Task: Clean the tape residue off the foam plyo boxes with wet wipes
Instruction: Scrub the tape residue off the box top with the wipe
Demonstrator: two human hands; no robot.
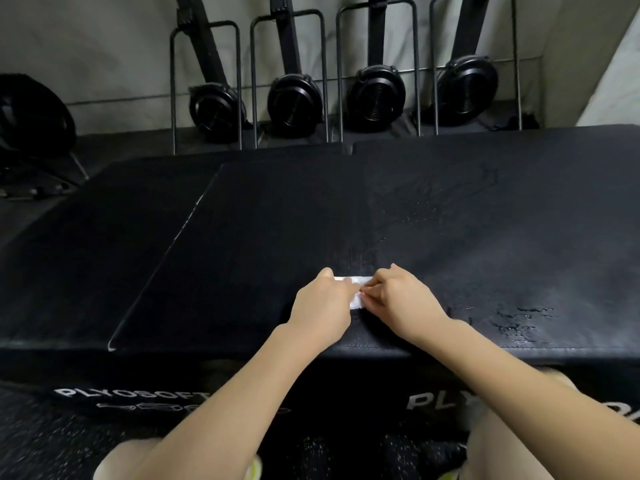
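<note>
1. I take the near front edge of the plyo box (381,209) as my landmark; every place below is given from it.
2. The wet wipe (356,292) lies flat on the box top, a short way back from that edge and about midway along the stretch of it that I can see.
3. My left hand (323,301) sits on the wipe's left end, fingers curled down onto it; I read this as pinning or pinching the cloth so it cannot slide (the fingertips themselves are hidden under the knuckles).
4. My right hand (401,299) pinches the wipe's right part between thumb and bent fingers, seemingly to fold or stretch it.
5. I judge both hands hold it close together because the wipe is being reshaped into a pad before more rubbing, not dragged.
6. The wipe shows as a narrow white strip; its long axis runs left to right, roughly parallel to the front edge, with its ends pointing toward each hand.
7. Right of the wipe, close to the edge, the wet streaks (512,323) glisten, and more moisture shines farther back, which suggests that area is already wiped.
8. Beyond the box's far edge stand four black machines with round housings (296,103) in a row against the wall.
</note>
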